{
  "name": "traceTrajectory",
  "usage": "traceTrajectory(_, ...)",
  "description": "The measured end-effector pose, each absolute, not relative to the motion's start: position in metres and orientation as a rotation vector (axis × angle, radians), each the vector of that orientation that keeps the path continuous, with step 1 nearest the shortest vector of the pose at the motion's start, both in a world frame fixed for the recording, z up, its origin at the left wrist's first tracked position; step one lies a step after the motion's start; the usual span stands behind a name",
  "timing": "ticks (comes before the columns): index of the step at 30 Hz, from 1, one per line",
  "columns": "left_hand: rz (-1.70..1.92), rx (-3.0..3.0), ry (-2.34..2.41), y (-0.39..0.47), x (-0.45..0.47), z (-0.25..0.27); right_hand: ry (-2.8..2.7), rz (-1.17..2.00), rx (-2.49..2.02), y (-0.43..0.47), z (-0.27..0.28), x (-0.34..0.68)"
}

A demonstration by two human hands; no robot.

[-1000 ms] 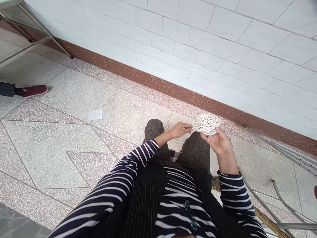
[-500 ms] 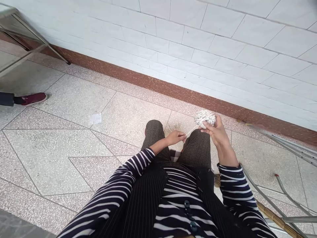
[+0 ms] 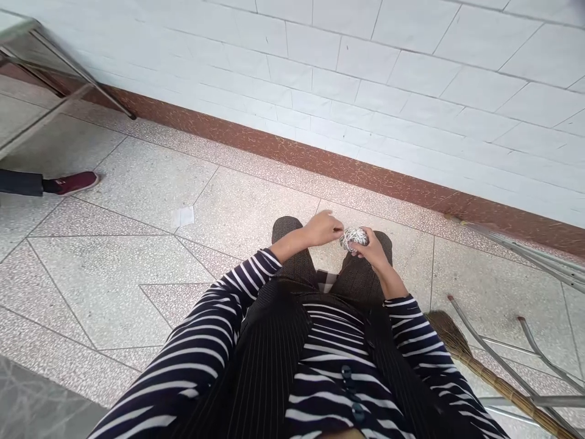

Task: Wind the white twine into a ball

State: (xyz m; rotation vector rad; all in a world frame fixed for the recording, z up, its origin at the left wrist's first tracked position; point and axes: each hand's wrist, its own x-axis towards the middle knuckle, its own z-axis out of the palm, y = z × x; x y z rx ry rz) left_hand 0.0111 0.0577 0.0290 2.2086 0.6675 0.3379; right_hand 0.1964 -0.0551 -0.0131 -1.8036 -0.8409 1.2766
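The ball of white cord [image 3: 354,238] sits just right of the frame's centre, above the knees; the right hand [image 3: 373,251] grasps it from its right side; the left hand [image 3: 322,229], fingers curled, is at its left edge, though whether it pinches a strand I cannot tell; a straw broom [image 3: 493,380] lies lower right.

I stood in an indoor room, home or public hall I couldn't tell: white tiles [image 3: 315,46] clad the wall [image 3: 411,91], a red-brown skirting [image 3: 276,144] ran along its foot, speckled panels [image 3: 123,262] made up the floor [image 3: 256,198], a straw broom [image 3: 484,374] showed beside a tubular metal frame [image 3: 557,401], and metal-legged furniture [image 3: 83,72] stood near the wall
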Motion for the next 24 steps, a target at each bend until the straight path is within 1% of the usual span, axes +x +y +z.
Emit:
traceTrajectory(2,0.34,2.384,0.649,0.064,0.013,0.026,-0.795,1.442,-1.724,-0.06,-0.009,0.197)
traceTrajectory(5,0.33,2.515,0.577,0.065,0.017,0.018,-0.68,1.727,-1.477,-0.069,-0.004,0.198)
traceTrajectory(7,0.327,2.499,0.564,0.062,0.021,0.011,-0.604,1.8,-1.338,-0.075,-0.005,0.197)
traceTrajectory(13,0.311,2.396,0.591,0.061,0.023,-0.009,-0.501,1.79,-1.174,-0.086,-0.006,0.197)
traceTrajectory(17,0.287,2.314,0.648,0.067,0.022,-0.018,-0.552,1.793,-1.132,-0.092,0.007,0.2)
traceTrajectory(24,0.401,1.972,0.622,0.055,0.033,-0.025,-0.541,1.693,-1.101,-0.1,0.032,0.203)
